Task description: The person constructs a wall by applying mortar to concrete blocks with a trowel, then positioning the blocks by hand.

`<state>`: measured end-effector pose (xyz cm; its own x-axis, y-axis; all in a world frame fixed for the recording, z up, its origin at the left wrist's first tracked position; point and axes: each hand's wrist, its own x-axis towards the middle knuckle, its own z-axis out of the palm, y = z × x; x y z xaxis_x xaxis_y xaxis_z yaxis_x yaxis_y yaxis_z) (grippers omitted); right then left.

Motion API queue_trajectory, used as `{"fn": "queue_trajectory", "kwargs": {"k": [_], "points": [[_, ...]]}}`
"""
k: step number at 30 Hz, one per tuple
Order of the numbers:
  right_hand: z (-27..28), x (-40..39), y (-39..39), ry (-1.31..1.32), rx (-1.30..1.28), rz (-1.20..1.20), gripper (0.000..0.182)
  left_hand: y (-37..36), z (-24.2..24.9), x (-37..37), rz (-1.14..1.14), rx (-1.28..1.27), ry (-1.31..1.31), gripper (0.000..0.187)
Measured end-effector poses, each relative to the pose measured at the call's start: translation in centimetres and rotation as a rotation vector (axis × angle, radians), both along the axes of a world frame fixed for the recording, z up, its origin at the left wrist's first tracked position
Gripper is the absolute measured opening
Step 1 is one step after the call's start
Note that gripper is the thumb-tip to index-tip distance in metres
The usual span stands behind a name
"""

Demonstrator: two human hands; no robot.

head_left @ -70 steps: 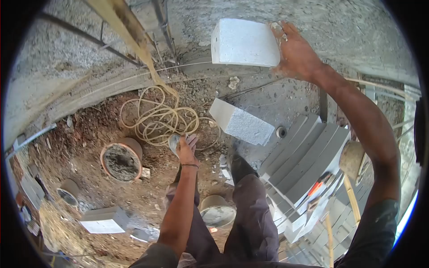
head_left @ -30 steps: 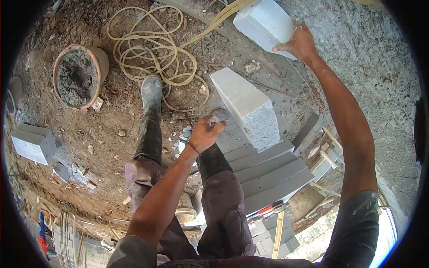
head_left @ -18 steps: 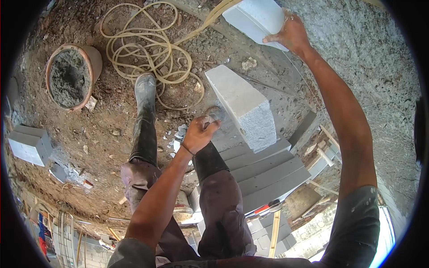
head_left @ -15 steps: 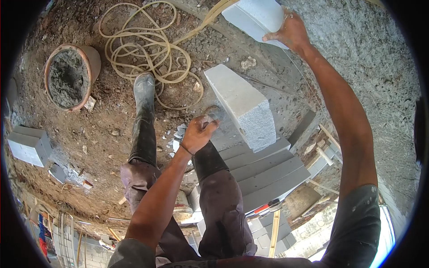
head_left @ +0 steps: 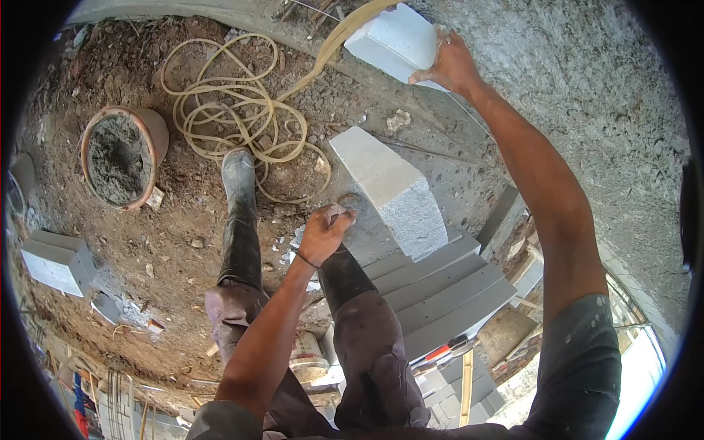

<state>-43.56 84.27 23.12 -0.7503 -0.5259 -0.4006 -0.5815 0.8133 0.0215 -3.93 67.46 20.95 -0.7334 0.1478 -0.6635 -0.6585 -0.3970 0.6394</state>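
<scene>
Bare left hand (head_left: 324, 231): had moved, since about two seconds before, from over the left black rubber boot (head_left: 242, 213) to over the right black rubber boot (head_left: 343, 279), as the view swung round; its fingers were curled, and whether they held anything could not be told.
Rough grey wall (head_left: 587, 110): rose beside the right arm.
Stack of grey rectangular blocks (head_left: 444, 293): lay beside the right leg.
Coiled pale-yellow rope (head_left: 273, 103): sprawled on the brown earth near the left boot's toe.
Pale grey wedge-looking block (head_left: 392, 192): lay on the ground, one end overlapping the stack's upper edge in view; contact could not be told.
White rectangular block (head_left: 392, 44): sat near the foot of the wall, at the grey strip's edge; what bore its weight was hidden. It looked stiff, dry and porous, probably light for its bulk yet awkward one-handed, with corners likely to chip and dusty faces that might slip. Flat palms on both ends seemed the safest hold.
Bare right hand (head_left: 453, 66): grasped the white block's near end, thumb along the lower face, fingers over the end.
</scene>
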Motion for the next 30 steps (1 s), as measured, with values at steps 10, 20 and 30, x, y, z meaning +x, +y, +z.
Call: {"fn": "queue_trajectory", "kwargs": {"k": [10,20,30], "points": [[0.0,4.0,-3.2,0.123,0.001,-0.185,0.136,0.0,0.6,-1.4,0.083,0.052,0.037,0.016],[1.4,8.8,3.2,0.541,-0.546,-0.103,0.083,-0.8,0.2,-2.7,-0.092,-0.034,-0.097,0.029],[-10.0,14.2,12.8,0.254,-0.819,-0.739,0.07,-1.5,-5.8,-18.2,0.128,-0.532,0.53,0.052]]}}
